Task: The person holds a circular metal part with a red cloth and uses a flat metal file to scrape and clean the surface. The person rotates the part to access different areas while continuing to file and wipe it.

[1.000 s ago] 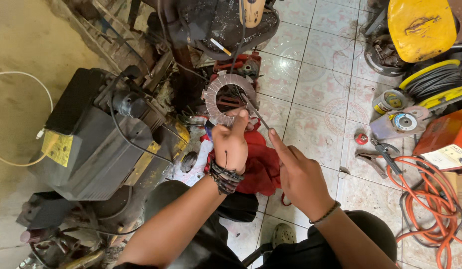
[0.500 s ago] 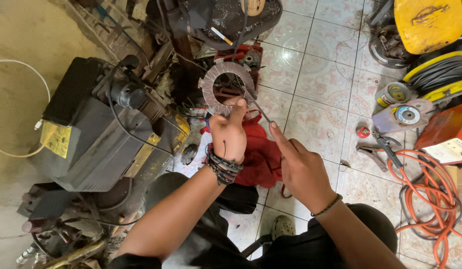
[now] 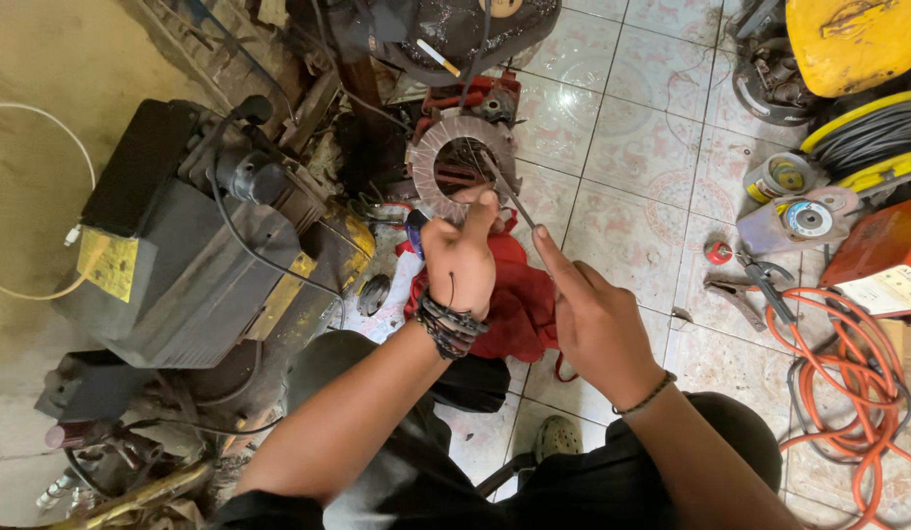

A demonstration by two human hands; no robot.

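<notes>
The left hand (image 3: pixel 460 263) has its grip clamped on the lower rim of a slotted metal ring (image 3: pixel 462 167), held up above a red cloth (image 3: pixel 519 299). The right hand (image 3: pixel 595 324) pinches a thin rod (image 3: pixel 503 191) reaching into the ring's opening. Bare tiled floor (image 3: pixel 632 167) lies to the right.

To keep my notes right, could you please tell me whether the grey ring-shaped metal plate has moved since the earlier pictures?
No. The grey ring-shaped metal plate still sits just below the red machine part, as before.
</notes>
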